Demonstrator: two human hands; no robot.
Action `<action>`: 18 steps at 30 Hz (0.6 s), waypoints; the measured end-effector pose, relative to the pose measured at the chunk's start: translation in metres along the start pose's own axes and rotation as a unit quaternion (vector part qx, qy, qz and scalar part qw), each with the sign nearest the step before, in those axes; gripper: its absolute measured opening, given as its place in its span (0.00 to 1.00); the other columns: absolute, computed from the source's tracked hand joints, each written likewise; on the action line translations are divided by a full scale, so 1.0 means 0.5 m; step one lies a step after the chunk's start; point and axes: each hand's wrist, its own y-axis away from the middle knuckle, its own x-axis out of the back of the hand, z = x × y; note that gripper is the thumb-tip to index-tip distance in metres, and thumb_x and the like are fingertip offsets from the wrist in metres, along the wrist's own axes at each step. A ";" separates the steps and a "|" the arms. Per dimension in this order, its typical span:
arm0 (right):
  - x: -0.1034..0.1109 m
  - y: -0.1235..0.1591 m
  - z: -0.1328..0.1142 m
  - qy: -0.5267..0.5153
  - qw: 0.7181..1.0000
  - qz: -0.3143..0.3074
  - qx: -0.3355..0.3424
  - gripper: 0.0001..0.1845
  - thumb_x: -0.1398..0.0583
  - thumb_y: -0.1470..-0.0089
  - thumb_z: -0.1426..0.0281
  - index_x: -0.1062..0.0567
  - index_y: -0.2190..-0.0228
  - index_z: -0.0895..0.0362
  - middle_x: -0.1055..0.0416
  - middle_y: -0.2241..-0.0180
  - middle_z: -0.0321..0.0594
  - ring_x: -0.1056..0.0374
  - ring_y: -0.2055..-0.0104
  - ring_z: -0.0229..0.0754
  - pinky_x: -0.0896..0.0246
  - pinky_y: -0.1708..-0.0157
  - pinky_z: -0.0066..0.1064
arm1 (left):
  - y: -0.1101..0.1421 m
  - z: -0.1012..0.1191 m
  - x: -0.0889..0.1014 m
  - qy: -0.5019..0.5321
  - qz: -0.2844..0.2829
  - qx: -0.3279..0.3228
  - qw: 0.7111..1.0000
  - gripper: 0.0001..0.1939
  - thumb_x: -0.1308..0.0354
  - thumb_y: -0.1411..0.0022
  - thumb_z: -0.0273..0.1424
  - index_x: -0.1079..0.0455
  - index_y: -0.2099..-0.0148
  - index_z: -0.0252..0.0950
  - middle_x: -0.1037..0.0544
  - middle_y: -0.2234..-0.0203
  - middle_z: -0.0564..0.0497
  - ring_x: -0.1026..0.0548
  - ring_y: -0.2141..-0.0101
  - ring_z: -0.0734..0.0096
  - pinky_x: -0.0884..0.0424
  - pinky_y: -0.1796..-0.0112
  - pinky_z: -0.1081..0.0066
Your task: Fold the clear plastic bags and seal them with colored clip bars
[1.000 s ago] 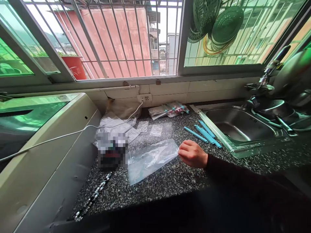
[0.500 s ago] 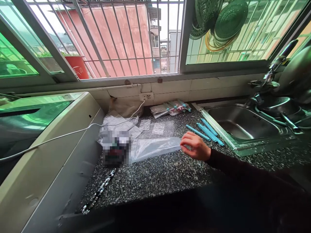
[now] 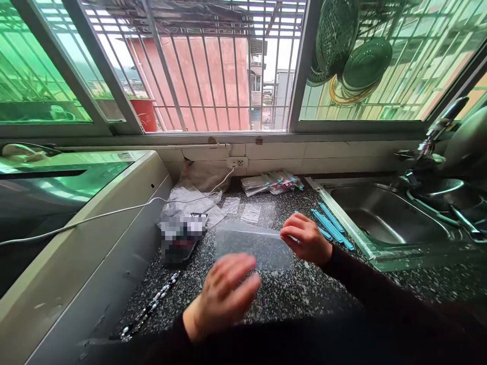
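A clear plastic bag [image 3: 258, 248] lies across the speckled counter in front of me. At its upper right corner, my right hand [image 3: 306, 238] has thumb and fingers pinched together on it. My left hand [image 3: 226, 291] hovers near the bag's lower left edge. It is smeared by motion, but its thumb and fingers are apart with nothing seen between them. Just beyond the right hand lie several blue plastic strips [image 3: 330, 227], partly hidden by that hand.
Left of the bag rests a partly pixelated phone [image 3: 188, 246] with a beaded strap [image 3: 160, 294]. Small clear packets [image 3: 251, 213], crumpled plastic [image 3: 194, 200] and filled bags [image 3: 272, 183] lie behind. A white cable [image 3: 129, 208] crosses the left side; a steel sink [image 3: 395, 215] is at right.
My left hand has come into view from below, beside the bag. The bag's left end has drawn rightward, away from the phone. My right hand keeps its pinch; the camera view has tilted up.
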 end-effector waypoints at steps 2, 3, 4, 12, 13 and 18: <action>0.008 -0.011 0.000 0.005 1.000 0.003 0.019 0.07 0.44 0.48 0.77 0.29 0.74 0.57 0.32 0.76 0.39 0.42 0.71 0.38 0.43 0.70 0.32 | -0.049 -0.023 0.001 -0.013 0.049 -0.005 0.999 0.20 0.48 0.40 0.35 0.40 0.46 0.42 0.30 0.52 0.43 0.34 0.51 0.59 0.37 0.51 0.57; 0.012 -0.015 0.001 0.007 1.000 0.007 0.024 0.07 0.44 0.48 0.77 0.29 0.74 0.57 0.32 0.76 0.39 0.43 0.71 0.38 0.43 0.70 0.32 | -0.073 -0.032 0.004 -0.012 0.055 0.013 0.998 0.23 0.47 0.41 0.37 0.43 0.44 0.38 0.31 0.51 0.41 0.34 0.50 0.58 0.38 0.51 0.57; 0.015 -0.019 0.003 0.008 1.000 0.013 0.027 0.07 0.44 0.48 0.77 0.29 0.74 0.56 0.32 0.76 0.39 0.43 0.71 0.38 0.43 0.70 0.32 | -0.094 -0.037 0.005 -0.012 0.052 0.023 0.998 0.25 0.46 0.42 0.39 0.41 0.45 0.36 0.31 0.51 0.41 0.35 0.51 0.57 0.38 0.51 0.57; 0.025 -0.014 0.039 -0.012 0.996 0.082 -0.023 0.05 0.42 0.49 0.76 0.26 0.72 0.55 0.31 0.75 0.39 0.40 0.70 0.40 0.40 0.70 0.33 | -0.161 -0.050 -0.029 0.065 -0.144 0.090 0.983 0.11 0.42 0.45 0.38 0.30 0.66 0.36 0.26 0.73 0.50 0.31 0.67 0.67 0.36 0.62 0.67; 0.026 -0.011 0.044 -0.015 0.995 0.087 -0.036 0.05 0.42 0.49 0.75 0.26 0.72 0.55 0.31 0.75 0.39 0.39 0.70 0.40 0.40 0.70 0.34 | -0.160 -0.056 -0.035 0.072 -0.160 0.095 0.980 0.10 0.42 0.45 0.37 0.30 0.68 0.35 0.27 0.74 0.51 0.32 0.67 0.68 0.36 0.63 0.68; 0.033 0.001 0.067 -0.030 0.993 0.092 -0.063 0.04 0.41 0.50 0.75 0.26 0.72 0.54 0.31 0.75 0.38 0.39 0.70 0.40 0.39 0.71 0.34 | -0.159 -0.091 -0.051 0.133 -0.178 0.106 0.969 0.07 0.45 0.44 0.32 0.32 0.72 0.34 0.28 0.73 0.50 0.32 0.67 0.69 0.36 0.65 0.70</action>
